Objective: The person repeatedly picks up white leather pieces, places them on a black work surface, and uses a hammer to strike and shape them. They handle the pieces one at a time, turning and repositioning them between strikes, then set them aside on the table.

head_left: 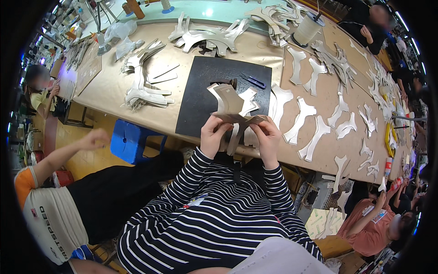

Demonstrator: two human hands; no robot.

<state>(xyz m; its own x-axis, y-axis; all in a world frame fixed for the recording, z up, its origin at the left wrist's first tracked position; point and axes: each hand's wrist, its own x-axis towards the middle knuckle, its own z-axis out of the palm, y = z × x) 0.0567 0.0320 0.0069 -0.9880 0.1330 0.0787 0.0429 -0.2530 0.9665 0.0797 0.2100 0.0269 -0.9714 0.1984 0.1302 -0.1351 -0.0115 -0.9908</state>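
Together, left fingers (pixel 213 124) and right fingers (pixel 270 127) pinch a grey-brown cut piece (pixel 238 119).

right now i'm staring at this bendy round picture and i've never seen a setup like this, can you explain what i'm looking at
There is no machine here, just a person in a striped top working with bare hands. The picture comes from a wide fisheye camera on that person's head, looking down, which is why straight edges bend near the rim.

The left hand and the right hand grip a thin, bent, greyish-brown piece between them, above a black mat. A slim dark tool lies on the mat.

Around it, the brown-covered table bears many pale, branching flat pieces, some stacked. The bare arm at the left belongs to someone else.
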